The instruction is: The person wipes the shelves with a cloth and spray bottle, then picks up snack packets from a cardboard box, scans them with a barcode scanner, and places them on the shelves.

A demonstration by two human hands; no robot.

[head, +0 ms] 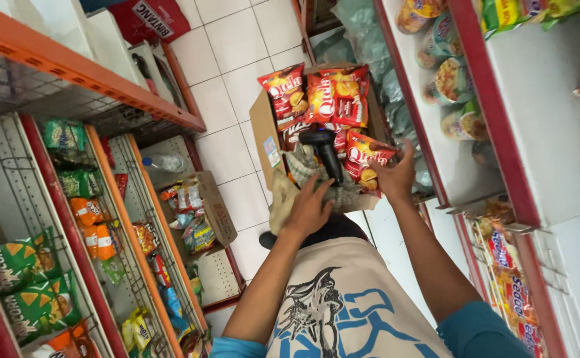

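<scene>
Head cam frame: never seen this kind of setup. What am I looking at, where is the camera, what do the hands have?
There is no machine here: a person works with two bare hands, and the single camera sits on their head, looking down past their chest, so the shop aisle appears tilted.

In front of them is an open cardboard box filled with red snack bags. A black handheld scanner stands on a checked cloth in the box.

The left hand rests on the cloth by the scanner's base, fingers spread; it does not seem to grip anything. The right hand touches one red bag at the box's edge; whether it has closed on the bag is hard to tell.

Around them: wire shelves with green and orange snack bags on the left, and a white shelf with cup noodles on the right, over a white tiled floor.
</scene>
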